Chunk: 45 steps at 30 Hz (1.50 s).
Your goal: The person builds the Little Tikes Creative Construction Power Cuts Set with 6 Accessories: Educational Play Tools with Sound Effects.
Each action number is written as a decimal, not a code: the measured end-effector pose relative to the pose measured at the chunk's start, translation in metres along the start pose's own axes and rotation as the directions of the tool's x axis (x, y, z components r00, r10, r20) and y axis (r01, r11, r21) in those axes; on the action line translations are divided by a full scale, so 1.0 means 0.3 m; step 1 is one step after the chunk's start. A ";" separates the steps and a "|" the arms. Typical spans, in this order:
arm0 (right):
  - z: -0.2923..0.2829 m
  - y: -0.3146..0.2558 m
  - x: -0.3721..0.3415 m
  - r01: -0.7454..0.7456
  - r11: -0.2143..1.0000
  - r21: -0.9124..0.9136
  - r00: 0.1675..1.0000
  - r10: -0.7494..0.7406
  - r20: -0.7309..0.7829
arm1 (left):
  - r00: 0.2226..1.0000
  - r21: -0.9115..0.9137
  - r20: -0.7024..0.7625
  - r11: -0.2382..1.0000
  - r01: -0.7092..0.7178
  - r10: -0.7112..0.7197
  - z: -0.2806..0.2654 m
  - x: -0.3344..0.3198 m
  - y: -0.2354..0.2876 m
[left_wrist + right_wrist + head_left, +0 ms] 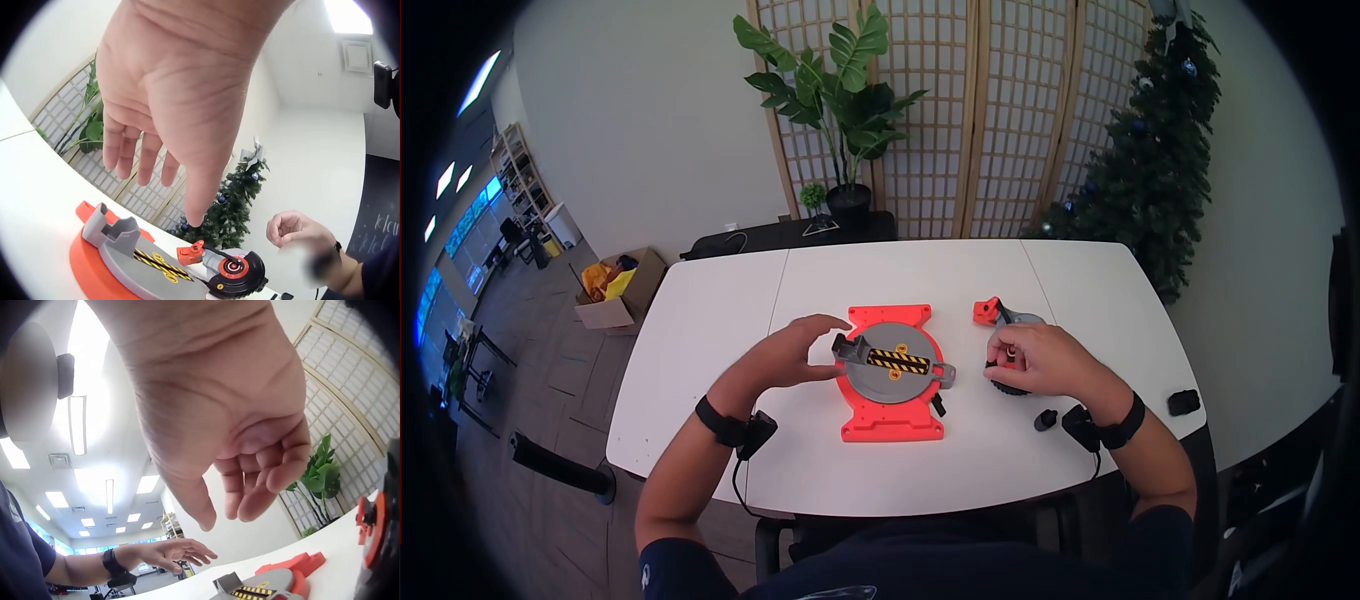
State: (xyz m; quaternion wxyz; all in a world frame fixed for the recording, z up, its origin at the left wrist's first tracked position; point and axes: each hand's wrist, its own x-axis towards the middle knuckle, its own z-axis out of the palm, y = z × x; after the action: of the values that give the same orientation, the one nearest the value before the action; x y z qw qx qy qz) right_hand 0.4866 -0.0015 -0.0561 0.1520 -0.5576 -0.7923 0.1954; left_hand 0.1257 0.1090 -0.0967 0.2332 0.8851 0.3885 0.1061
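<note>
A red base with a round grey turntable (870,385) and a yellow-and-black striped strip lies on the white table. My left hand (788,352) is at its left side, fingers spread and slightly bent, holding nothing; the left wrist view shows the same hand (172,94) above the base. My right hand (1045,362) hovers over the black and grey saw part (1022,318), which has a red end; its fingers are loosely bent with nothing between them. In the left wrist view the saw part's round black disc (234,270) stands clear of the right hand (301,230).
A small black cylinder (1046,420) lies near the right wrist, and a black object (1183,402) sits at the table's right edge. Behind the table are a potted plant (848,200), a folding screen and a decorated tree. An open cardboard box (636,292) stands on the floor at left.
</note>
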 end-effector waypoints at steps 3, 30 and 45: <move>0.024 0.067 0.031 -0.024 0.997 -0.076 0.998 0.020 -0.054 | 0.994 0.003 0.065 0.996 -0.087 0.087 0.046 0.043 -0.038; 0.043 0.412 0.070 -0.467 0.853 0.231 0.873 0.487 -0.034 | 0.984 0.073 -0.114 0.986 0.148 -0.139 0.202 0.102 -0.107; -0.034 0.551 0.206 -0.168 0.963 0.213 0.870 0.246 -0.426 | 0.941 0.023 -0.115 0.946 0.323 -0.318 0.198 0.132 -0.049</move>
State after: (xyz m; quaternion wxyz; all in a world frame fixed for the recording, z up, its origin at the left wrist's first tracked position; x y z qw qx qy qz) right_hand 0.6070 0.1082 -0.1249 0.3555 -0.6546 -0.6517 0.1430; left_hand 0.1649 0.1272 -0.1554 0.2072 0.8076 0.5416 0.1070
